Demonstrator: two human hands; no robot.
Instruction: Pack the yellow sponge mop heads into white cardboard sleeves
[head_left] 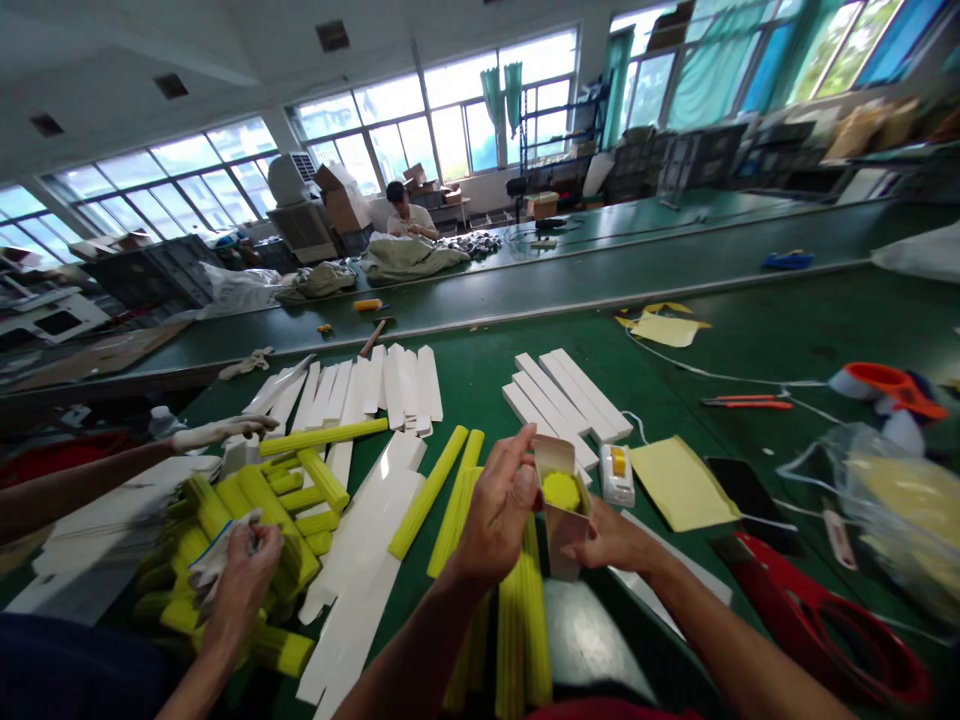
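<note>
**Status: Filled, End Not Closed**

One white box (pixel 553 540) stood above the near edge of the green bench (pixel 472 380), in front of the wearer, mouth facing up. The left hand (pixel 491 505) held it along the left edge of the mouth, fingers bent and close together. The right hand (pixel 615 540) gripped it from the right side, lower down, thumb on the near face.

Completed: a yellow stick (pixel 561 490) was inside the box, its ribbed end visible below the rim. Insertion therefore appeared finished or nearly so; the depth of the stick could not be told.

Outstanding: the mouth was uncovered and a flap stood raised at its far side. Closing this end was judged to be the remaining step for the unit.

Batch condition: a small group of white boxes (pixel 581 390) lay just beyond the hands and appeared shut. A second group of narrow white pieces (pixel 401 385) lay farther left; whether these were filled could not be told. Flat white cartons (pixel 379 510), loose yellow sticks (pixel 429 490) and a large yellow pile (pixel 270 500) lay to the left of the box. On this evidence, much of the batch was unfinished.
</note>
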